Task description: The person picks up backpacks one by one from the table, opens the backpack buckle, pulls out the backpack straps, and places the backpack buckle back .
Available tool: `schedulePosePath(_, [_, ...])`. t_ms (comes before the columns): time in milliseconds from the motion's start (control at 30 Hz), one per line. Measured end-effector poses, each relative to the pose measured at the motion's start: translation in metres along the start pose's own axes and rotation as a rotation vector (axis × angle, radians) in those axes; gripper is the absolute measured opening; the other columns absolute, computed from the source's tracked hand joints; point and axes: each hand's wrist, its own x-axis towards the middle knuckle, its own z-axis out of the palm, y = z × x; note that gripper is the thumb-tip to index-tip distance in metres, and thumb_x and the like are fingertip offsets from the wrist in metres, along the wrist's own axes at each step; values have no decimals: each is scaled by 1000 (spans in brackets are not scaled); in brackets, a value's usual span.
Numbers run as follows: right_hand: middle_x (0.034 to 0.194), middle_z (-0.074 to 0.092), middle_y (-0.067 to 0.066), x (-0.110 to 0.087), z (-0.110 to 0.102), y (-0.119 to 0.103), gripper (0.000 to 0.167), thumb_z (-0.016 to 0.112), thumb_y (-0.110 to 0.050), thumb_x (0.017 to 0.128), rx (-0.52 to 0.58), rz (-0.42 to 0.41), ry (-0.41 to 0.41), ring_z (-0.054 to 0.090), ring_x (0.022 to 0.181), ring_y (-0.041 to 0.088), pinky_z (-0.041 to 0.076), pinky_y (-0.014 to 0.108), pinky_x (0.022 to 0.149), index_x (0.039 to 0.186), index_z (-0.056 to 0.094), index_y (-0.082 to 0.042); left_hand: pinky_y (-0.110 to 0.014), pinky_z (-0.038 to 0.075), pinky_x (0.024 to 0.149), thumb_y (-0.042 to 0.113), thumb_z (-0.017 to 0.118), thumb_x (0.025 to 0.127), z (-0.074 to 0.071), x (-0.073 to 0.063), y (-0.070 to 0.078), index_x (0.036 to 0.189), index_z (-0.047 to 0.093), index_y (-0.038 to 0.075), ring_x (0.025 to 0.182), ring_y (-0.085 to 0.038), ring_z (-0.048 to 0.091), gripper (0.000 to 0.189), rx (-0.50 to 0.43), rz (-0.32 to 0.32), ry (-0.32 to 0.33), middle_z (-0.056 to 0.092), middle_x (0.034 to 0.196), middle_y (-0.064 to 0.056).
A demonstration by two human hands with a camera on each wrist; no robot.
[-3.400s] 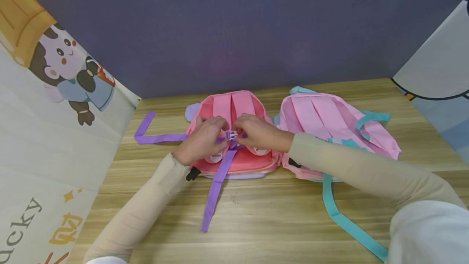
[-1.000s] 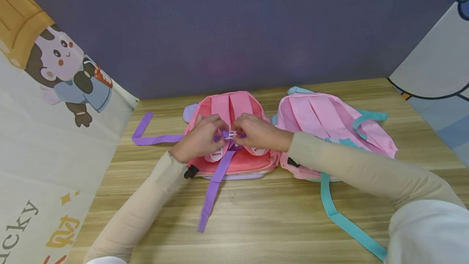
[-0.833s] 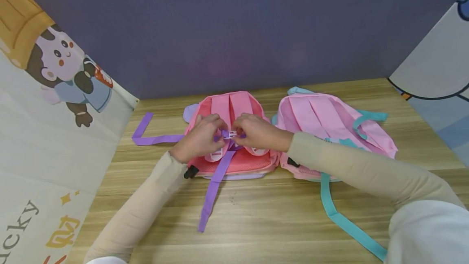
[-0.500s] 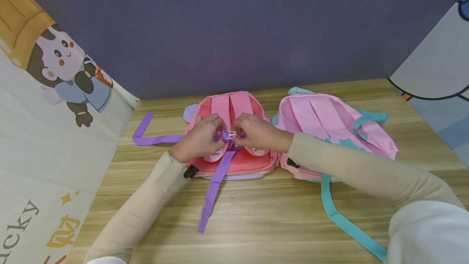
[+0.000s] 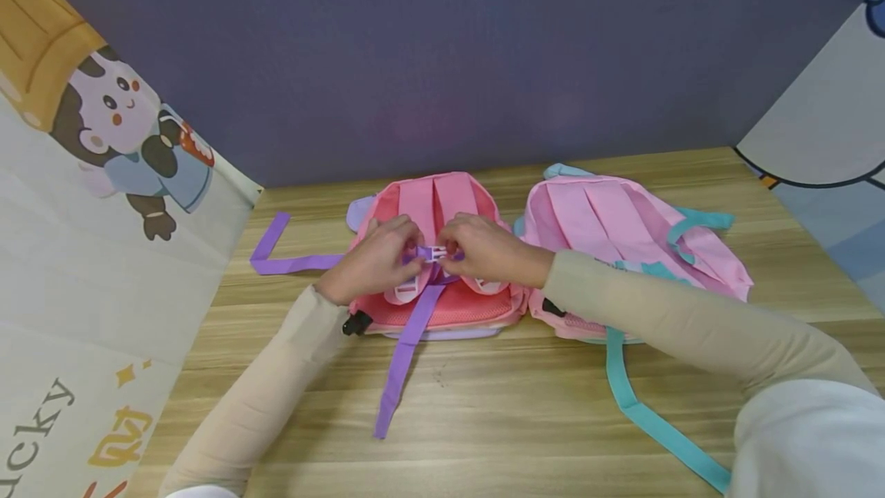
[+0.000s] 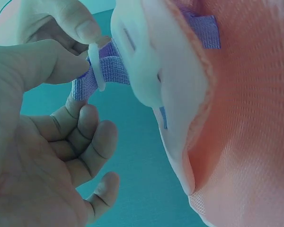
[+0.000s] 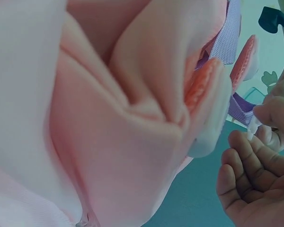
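Tabletop's left edge [image 5: 231,271] well outside hands [image 5: 376,256] [image 5: 492,250] and buckle [image 5: 435,253]

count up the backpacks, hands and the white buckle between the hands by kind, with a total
Backpacks: 2, a coral pink backpack and a light pink backpack
Hands: 2, the left hand and the right hand
White buckle: 1
Total: 5
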Motion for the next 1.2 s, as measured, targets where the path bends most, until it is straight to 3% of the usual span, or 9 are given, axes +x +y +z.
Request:
schedulePosePath(333, [84, 58, -3, -1, 1, 0, 24, 77, -20, 77, 23, -4, 27, 54, 78, 12, 47, 21, 68, 98, 70, -10, -35, 32, 69, 10, 63, 78, 0, 1, 0, 86, 55, 8, 69, -13, 47, 12, -63, -31, -37, 53, 80, -4])
schedulePosePath(500, [84, 58, -3, -1, 0, -1, 24, 77, -19, 77, 24, -22, 40, 54, 79, 12, 46, 22, 68, 98, 70, -10, -34, 32, 69, 16, 67, 78, -1, 1, 0, 81, 53, 10, 67, -13, 46, 15, -44, -38, -45, 51, 77, -2])
schedulePosePath(900, [84, 59, -3, -4, -1, -1, 26, 78, -22, 78, -14, -12, 29, 51, 78, 11, 46, 24, 69, 100, 70, -10, -38, 28, 75, 18, 78, 78, -2, 1, -1, 95, 65, 12, 83, -14, 53, 22, 32, 125, 36, 57, 90, 3])
schedulePosePath(1200, [84, 59, -3, -4, -2, -1, 26, 78, -22, 78, -18, -3, 23, 51, 78, 11, 46, 25, 70, 99, 70, -10, -38, 27, 74, 20, 79, 77, -1, 2, -3, 95, 68, 12, 85, -13, 53, 22, 76, 150, 59, 60, 90, 3])
